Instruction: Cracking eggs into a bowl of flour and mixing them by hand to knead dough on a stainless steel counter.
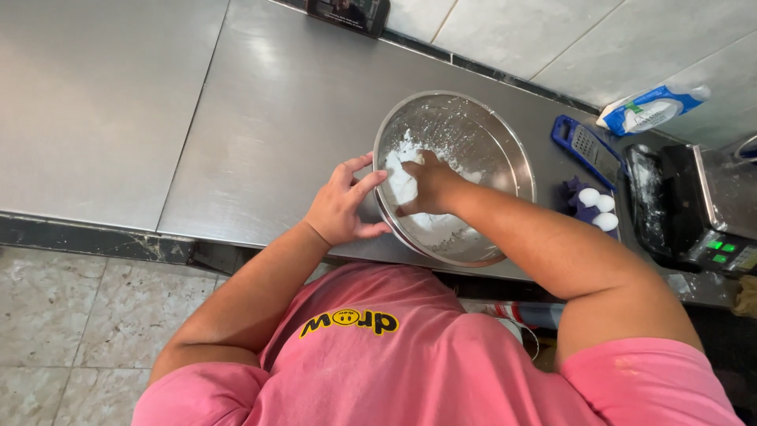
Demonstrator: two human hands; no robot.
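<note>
A round steel bowl [497, 150] stands near the front edge of a steel counter [276, 110]. White flour or dough [404, 183] lies inside it on the left side and bottom. My left hand [343, 203] grips the bowl's outer left rim, fingers spread along the wall. My right hand [430, 183] reaches down into the bowl, its fingers closed in the white mass. Flour dusts the bowl's inner wall.
Right of the bowl lie a blue hand grater [585, 147] and a purple egg tray with three white eggs [597, 207]. Further right stands a black kitchen scale [694, 209] dusted white. A blue and white bag [650, 108] leans on the tiled wall. A phone [347, 13] rests at the back.
</note>
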